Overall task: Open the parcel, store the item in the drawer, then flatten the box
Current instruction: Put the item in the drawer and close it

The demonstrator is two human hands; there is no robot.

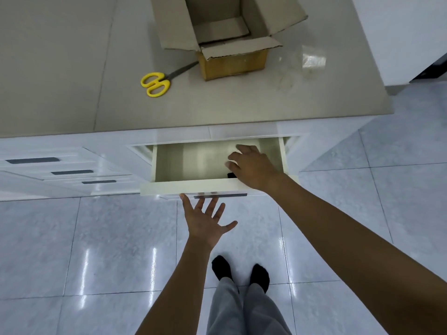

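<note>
The white drawer below the countertop stands pulled out. My right hand reaches down into its right half, palm down and fingers loosely spread. A small black item peeks out from under that hand on the drawer floor; most of it is hidden, and I cannot tell whether the hand grips it. My left hand hovers just below the drawer front beside its dark handle, fingers spread and holding nothing. The cardboard box stands on the countertop with its flaps open and its inside bare.
Yellow-handled scissors lie on the grey countertop left of the box. Crumpled clear plastic lies to its right. Closed white drawers sit to the left. My feet stand on the glossy tiled floor.
</note>
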